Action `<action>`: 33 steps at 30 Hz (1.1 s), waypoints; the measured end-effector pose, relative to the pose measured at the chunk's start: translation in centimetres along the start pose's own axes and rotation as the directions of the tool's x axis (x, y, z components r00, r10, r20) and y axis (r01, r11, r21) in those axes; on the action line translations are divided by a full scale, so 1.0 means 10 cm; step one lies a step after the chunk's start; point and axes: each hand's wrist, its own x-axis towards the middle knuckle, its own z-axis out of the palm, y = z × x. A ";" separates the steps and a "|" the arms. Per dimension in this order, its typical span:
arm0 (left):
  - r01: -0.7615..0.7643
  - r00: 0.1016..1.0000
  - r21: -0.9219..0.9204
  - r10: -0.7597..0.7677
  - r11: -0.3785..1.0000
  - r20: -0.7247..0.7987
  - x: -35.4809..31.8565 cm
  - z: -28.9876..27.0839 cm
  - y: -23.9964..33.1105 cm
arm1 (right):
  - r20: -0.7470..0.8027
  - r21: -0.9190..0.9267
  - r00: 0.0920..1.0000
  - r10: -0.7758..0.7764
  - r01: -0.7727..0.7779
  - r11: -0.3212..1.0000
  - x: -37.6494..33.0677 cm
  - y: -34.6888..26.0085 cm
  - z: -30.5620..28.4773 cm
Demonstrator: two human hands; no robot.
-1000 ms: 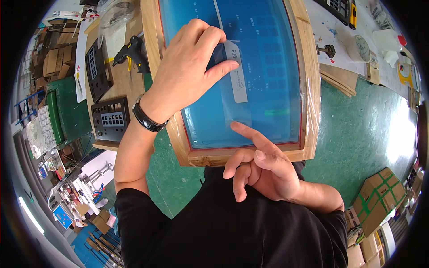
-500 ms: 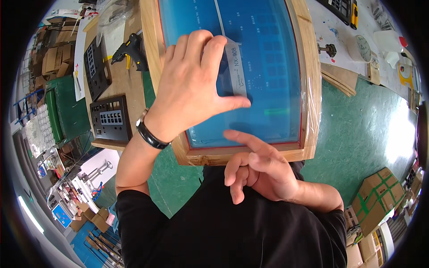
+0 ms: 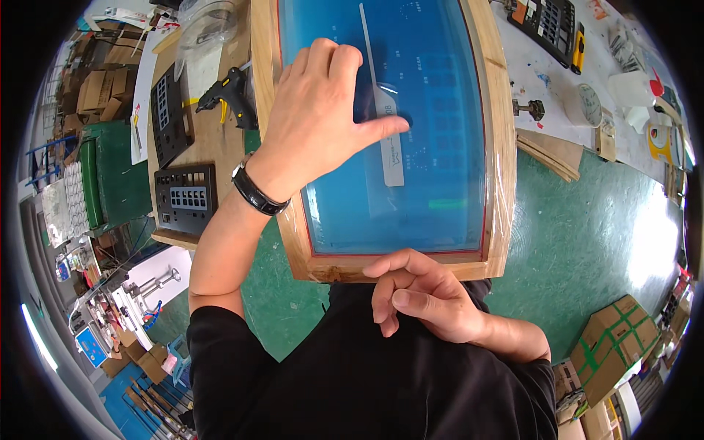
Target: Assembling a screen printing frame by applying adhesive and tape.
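**Hand pressed flat on blue screen**

Palm and fingers of the left hand [image 3: 323, 110] are spread wide and laid flat on the blue mesh of the wooden-framed printing screen [image 3: 499, 147], thumb stretched out to the right onto a white strip [image 3: 387, 139] that runs down the mesh. Nothing is gripped there. A black watch [image 3: 253, 192] is worn on that wrist. The screen is tilted up in front of the body, its lower rail just above the right hand [image 3: 422, 297], which is loosely curled, fingers bent against the frame's bottom edge, nothing seen held in it. To the left, a black glue gun [image 3: 227, 92] and black slotted panels [image 3: 183, 196] are seen on the bench [image 3: 213, 147].
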 end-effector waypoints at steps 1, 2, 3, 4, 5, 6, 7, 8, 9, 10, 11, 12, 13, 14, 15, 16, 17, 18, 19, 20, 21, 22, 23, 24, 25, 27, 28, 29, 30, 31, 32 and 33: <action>0.013 1.000 0.028 -0.013 1.000 -0.010 0.02 0.01 -0.02 | -0.003 -0.006 1.000 -0.003 0.003 1.000 -0.01 -0.01 -0.01; 0.028 0.999 0.056 -0.027 0.998 -0.020 0.04 0.02 -0.03 | -0.005 -0.012 1.000 -0.005 0.004 1.000 -0.02 -0.01 -0.01; 0.046 0.999 0.085 -0.043 0.995 -0.031 0.05 0.02 -0.05 | -0.003 -0.008 1.000 -0.018 0.018 1.000 -0.02 -0.02 -0.01; 0.048 0.998 0.087 -0.046 0.995 -0.032 0.08 0.04 -0.07 | -0.003 -0.019 1.000 -0.002 0.002 1.000 -0.03 -0.02 0.00; 0.068 0.997 0.112 -0.064 0.991 -0.035 0.10 0.05 -0.09 | 0.001 -0.056 1.000 -0.006 0.006 0.998 -0.03 -0.04 0.01; 0.087 0.996 0.137 -0.082 0.987 -0.040 0.13 0.07 -0.11 | 0.005 -0.094 1.000 -0.010 0.010 0.996 -0.04 -0.05 0.02; 0.106 0.994 0.162 -0.100 0.981 -0.046 0.16 0.09 -0.13 | 0.009 -0.132 1.000 -0.014 0.015 0.991 -0.05 -0.08 0.04; 0.109 0.993 0.179 -0.098 0.978 -0.073 0.17 0.10 -0.14 | 0.013 -0.171 1.000 -0.018 0.020 0.985 -0.06 -0.12 0.06; 0.128 0.991 0.185 -0.120 0.974 -0.056 0.17 0.10 -0.16 | 0.034 -0.268 0.996 -0.088 0.093 0.959 -0.08 -0.18 0.06; 0.120 0.991 0.187 -0.108 0.975 -0.072 0.18 0.10 -0.17 | 0.069 -0.359 0.982 -0.175 0.188 0.914 -0.12 -0.27 0.05; 0.112 0.991 0.189 -0.096 0.976 -0.091 0.17 0.09 -0.18 | 0.024 -0.488 0.958 -0.285 0.260 0.833 -0.18 -0.37 0.06; 0.102 0.991 0.189 -0.083 0.977 -0.109 0.17 0.07 -0.19 | 0.028 -0.609 0.909 -0.415 0.345 0.714 -0.24 -0.53 0.02; 0.100 0.990 0.184 -0.079 0.978 -0.118 0.17 0.06 -0.19 | 0.040 -0.729 0.843 -0.537 0.392 0.561 -0.29 -0.70 -0.05; 0.059 0.991 0.187 -0.034 0.981 -0.133 0.13 0.04 -0.18 | -0.031 -0.835 0.688 -0.725 0.381 0.398 -0.31 -0.80 -0.12; 0.027 0.991 0.183 -0.001 0.983 -0.137 0.07 0.01 -0.15 | -0.019 -0.907 0.506 -0.863 0.355 0.228 -0.30 -0.96 -0.26; 0.028 0.989 0.178 -0.001 0.984 -0.148 0.02 -0.02 -0.12 | -0.029 -0.946 0.442 -0.896 0.278 0.168 -0.35 -1.12 -0.36; 0.015 0.992 0.146 0.003 0.989 -0.124 -0.07 -0.05 -0.07 | -0.065 -0.978 0.375 -0.925 0.160 0.133 -0.42 -1.28 -0.46; 0.007 0.995 0.115 0.005 0.993 -0.098 -0.15 -0.08 -0.02 | -0.077 -0.984 0.365 -0.928 0.124 0.130 -0.45 -1.41 -0.57; -0.003 0.997 0.094 0.011 0.996 -0.081 -0.24 -0.11 0.05 | -0.093 -0.986 0.354 -0.931 0.096 0.135 -0.46 -1.50 -0.69; -0.011 0.998 0.073 0.016 0.997 -0.061 -0.34 -0.13 0.12 | -0.120 -0.988 0.326 -0.938 0.054 0.145 -0.46 -1.57 -0.80; 0.001 0.998 0.070 0.003 0.998 -0.059 -0.45 -0.15 0.19 | -0.111 -0.988 0.348 -0.931 0.061 0.140 -0.47 -1.63 -0.91; -0.021 1.000 0.022 0.021 1.000 0.010 -0.56 -0.18 0.28 | -0.082 -0.988 0.340 -0.937 -0.154 0.031 -0.49 -1.69 -1.01; -0.043 0.996 -0.030 0.045 0.999 0.078 -0.67 -0.21 0.37 | -0.050 -0.929 0.337 -0.940 -0.362 -0.080 -0.50 -1.74 -1.11; -0.037 0.989 -0.035 0.042 0.999 0.142 -0.77 -0.24 0.45 | -0.013 -0.891 0.351 -0.936 -0.429 -0.148 -0.50 -1.81 -1.22; -0.036 0.978 -0.041 0.043 0.999 0.203 -0.85 -0.28 0.52 | 0.018 -0.853 0.359 -0.933 -0.481 -0.202 -0.50 -1.87 -1.33; -0.038 0.985 -0.081 0.051 0.996 0.164 -0.94 -0.35 0.56 | -0.017 -0.834 0.406 -0.914 -0.509 -0.211 -0.48 -1.99 -1.54; -0.036 0.989 -0.120 0.053 0.992 0.137 -0.94 -0.36 0.57 | -0.059 -0.821 0.442 -0.895 -0.531 -0.208 -0.53 -2.07 -1.61; -0.032 0.996 -0.168 0.045 0.985 0.075 -0.94 -0.38 0.57 | -0.071 -0.814 0.457 -0.887 -0.540 -0.213 -0.52 -2.10 -1.71; -0.008 0.999 -0.185 0.018 0.983 0.050 -0.93 -0.40 0.56 | -0.128 -0.797 0.438 -0.890 -0.580 -0.171 -0.54 -2.14 -1.78; -0.046 0.999 -0.235 0.047 0.971 -0.004 -0.91 -0.41 0.56 | 0.091 -0.754 0.540 -0.837 -0.512 -0.412 -0.57 -2.16 -1.83; -0.017 1.000 -0.260 0.012 0.966 -0.022 -0.88 -0.43 0.55 | 0.062 -0.743 0.542 -0.838 -0.536 -0.402 -0.56 -2.19 -1.89; 0.010 0.999 -0.262 -0.021 0.965 -0.037 -0.86 -0.45 0.55 | 0.144 -0.752 0.559 -0.816 -0.474 -0.457 -0.55 -2.20 -1.93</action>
